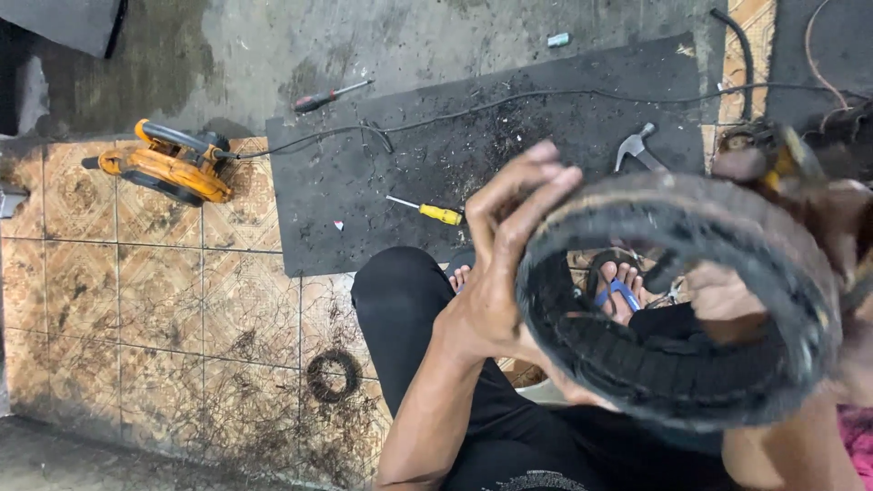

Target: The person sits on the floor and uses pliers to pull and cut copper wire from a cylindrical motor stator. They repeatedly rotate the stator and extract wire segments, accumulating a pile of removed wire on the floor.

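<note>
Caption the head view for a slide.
Seated person's left hand grips a black tyre; yellow screwdriver and orange blower lie on the floor.

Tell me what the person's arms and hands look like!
Both are bare: no gloves, no sleeves showing on the forearms. The left hand has long fingers with short nails. The right hand is mostly hidden and blurry. I can't make out any rings, watch or bracelet.

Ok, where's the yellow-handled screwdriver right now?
In the head view, the yellow-handled screwdriver lies on the black mat, just left of the left hand gripping the tyre.
</note>
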